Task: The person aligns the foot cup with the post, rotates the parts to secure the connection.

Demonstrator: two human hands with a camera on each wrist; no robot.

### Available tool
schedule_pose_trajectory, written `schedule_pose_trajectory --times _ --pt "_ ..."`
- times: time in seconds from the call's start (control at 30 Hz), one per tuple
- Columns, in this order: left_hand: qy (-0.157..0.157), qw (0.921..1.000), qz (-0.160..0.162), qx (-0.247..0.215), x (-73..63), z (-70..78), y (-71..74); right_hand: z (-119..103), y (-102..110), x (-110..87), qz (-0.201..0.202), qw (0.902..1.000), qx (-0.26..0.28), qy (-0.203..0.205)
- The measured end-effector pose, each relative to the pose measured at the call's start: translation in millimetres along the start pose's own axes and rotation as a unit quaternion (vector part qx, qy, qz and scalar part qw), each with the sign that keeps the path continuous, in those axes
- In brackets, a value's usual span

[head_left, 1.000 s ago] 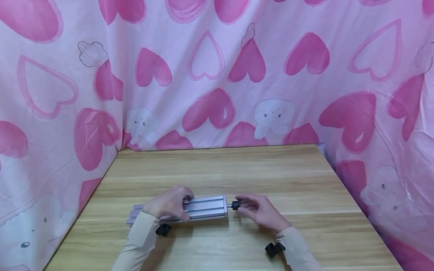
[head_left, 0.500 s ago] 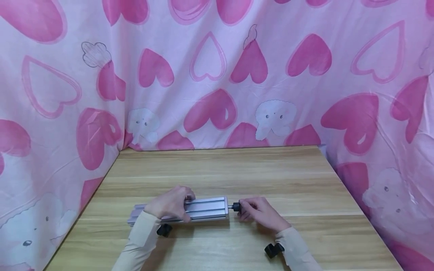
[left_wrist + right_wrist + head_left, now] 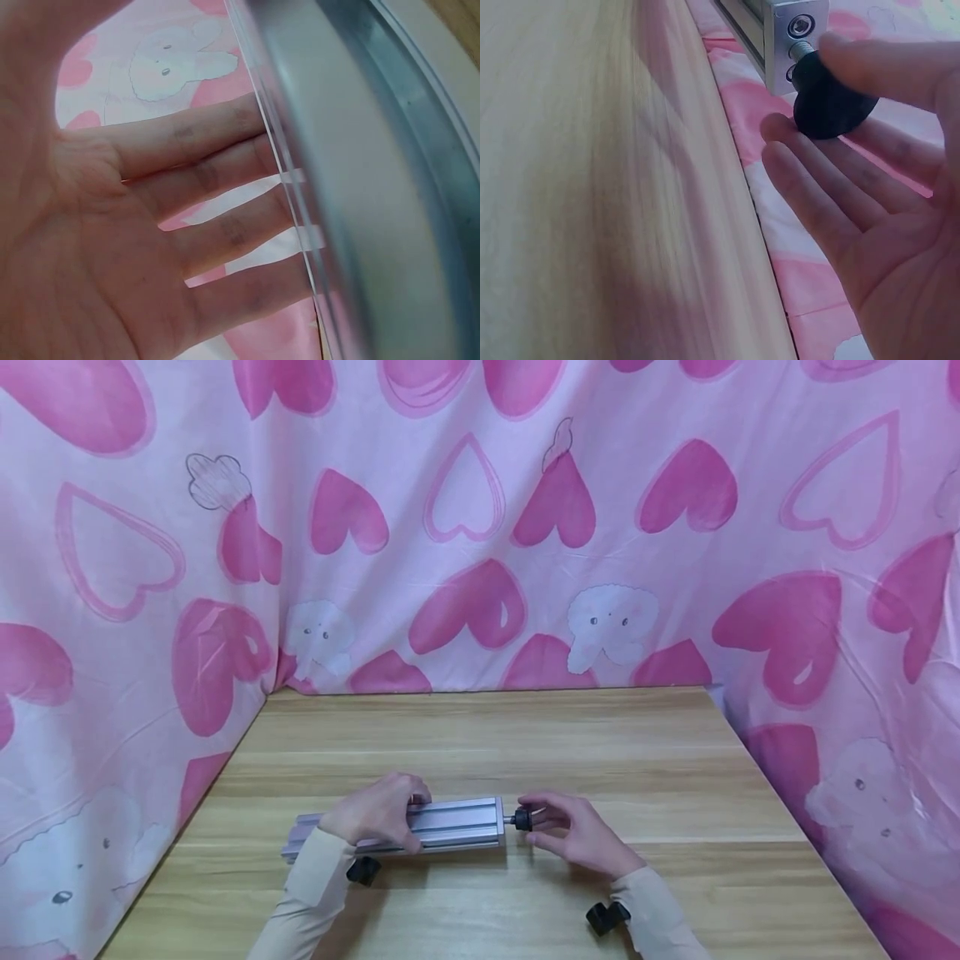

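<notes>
A silver aluminium extrusion profile (image 3: pixel 450 822), long and grooved, lies sideways low over the wooden table. My left hand (image 3: pixel 378 810) grips it from above, thumb on the near side. In the left wrist view, the fingers (image 3: pixel 232 229) reach across behind its edge. From the profile's right end plate (image 3: pixel 784 37) a threaded stud sticks out, bearing a black levelling foot (image 3: pixel 832 101). My right hand (image 3: pixel 581 835) has its thumb and fingers round this foot; in the right wrist view the thumb overlaps it and two fingertips stand out beyond its rim.
The wooden table (image 3: pixel 480 735) runs back to a pink curtain with hearts (image 3: pixel 465 602), which also hangs along both sides. Black camera mounts sit at the left wrist (image 3: pixel 363 871) and the right wrist (image 3: pixel 606 918).
My right fingers closed in on the levelling foot half a second ago and are now spread wider round it again. The left hand and the profile have stayed in place.
</notes>
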State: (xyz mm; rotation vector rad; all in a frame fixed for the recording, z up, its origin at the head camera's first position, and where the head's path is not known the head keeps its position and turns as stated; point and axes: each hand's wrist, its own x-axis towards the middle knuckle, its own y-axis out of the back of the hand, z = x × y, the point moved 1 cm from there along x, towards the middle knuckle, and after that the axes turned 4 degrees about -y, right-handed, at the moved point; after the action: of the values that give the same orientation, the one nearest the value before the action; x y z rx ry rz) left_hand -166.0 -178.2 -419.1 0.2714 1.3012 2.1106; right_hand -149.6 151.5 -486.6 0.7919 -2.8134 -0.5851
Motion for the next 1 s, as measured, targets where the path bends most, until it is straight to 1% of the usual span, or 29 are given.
schedule_pose_trajectory --times 0.13,0.2,0.33,0.47,0.53,0.63,0.73,0.87,1.0 --pt "-0.005 1.0 0.005 0.001 -0.2 -1.1 -0.8 0.9 0.2 2.1 0.006 0.9996 -0.019 -0.019" --pt "-0.01 0.9999 0.009 0.001 0.1 -1.8 -0.9 1.6 0.5 3.3 -0.001 0.9993 -0.018 -0.032" --pt "-0.02 0.9997 0.012 0.002 0.6 -3.4 -0.6 2.0 0.7 5.3 -0.033 0.9976 0.016 -0.059" --pt "-0.024 0.9996 0.017 -0.002 -0.3 -5.6 -0.7 1.3 0.2 5.8 -0.054 0.9956 0.03 -0.07" --pt "-0.023 0.9996 0.018 -0.004 -0.9 -6.7 -1.1 1.8 -0.2 5.2 -0.048 0.9966 0.018 -0.065" --pt "-0.023 0.9995 0.021 -0.003 -1.6 -7.5 -1.4 2.5 -1.0 3.7 -0.026 0.9985 -0.016 -0.045" --pt "-0.024 0.9995 0.022 0.0 -2.1 -7.6 -1.5 3.0 -2.0 2.3 -0.004 0.9994 -0.024 -0.025" --pt "-0.025 0.9995 0.021 0.0 -1.9 -7.2 -1.5 2.4 -2.6 1.6 0.002 1.0 0.006 -0.005" --pt "-0.025 0.9994 0.022 0.0 -1.9 -7.5 -0.9 1.1 -2.9 1.7 0.006 0.9996 0.024 0.012"
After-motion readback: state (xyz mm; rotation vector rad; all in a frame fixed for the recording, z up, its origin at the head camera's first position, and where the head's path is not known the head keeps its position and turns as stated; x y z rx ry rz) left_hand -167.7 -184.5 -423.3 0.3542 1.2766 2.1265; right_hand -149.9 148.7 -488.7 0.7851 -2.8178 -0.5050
